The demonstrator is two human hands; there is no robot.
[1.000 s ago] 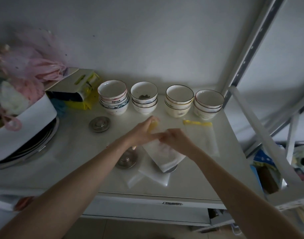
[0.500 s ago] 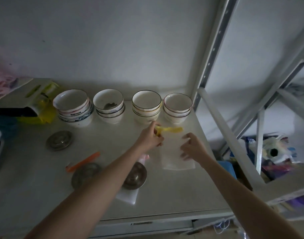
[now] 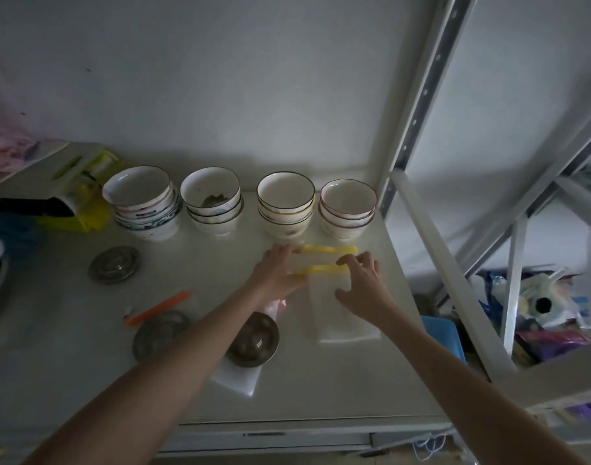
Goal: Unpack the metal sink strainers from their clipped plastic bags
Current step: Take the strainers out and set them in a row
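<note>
Strainers, judging by how things lie, are mostly out: measured from the row of bowls [image 3: 240, 203] on your pale, smooth bench [image 3: 69, 364], one dull ridged metal disc [image 3: 114, 264] sits near in front of the left stack. A second [image 3: 160, 334] lies further forward under clear film by an orange clip [image 3: 158, 307] (seemingly still bagged), and a dished third [image 3: 254, 338] rests on flat plastic. Just before the right-hand bowls, your left hand [image 3: 277, 275] pinches a yellow clip [image 3: 321, 270] across a limp frosted bag [image 3: 341, 313]; your right hand [image 3: 363, 286] curls at its other end, fingers [image 3: 346, 260] touching, grip unclear.
</note>
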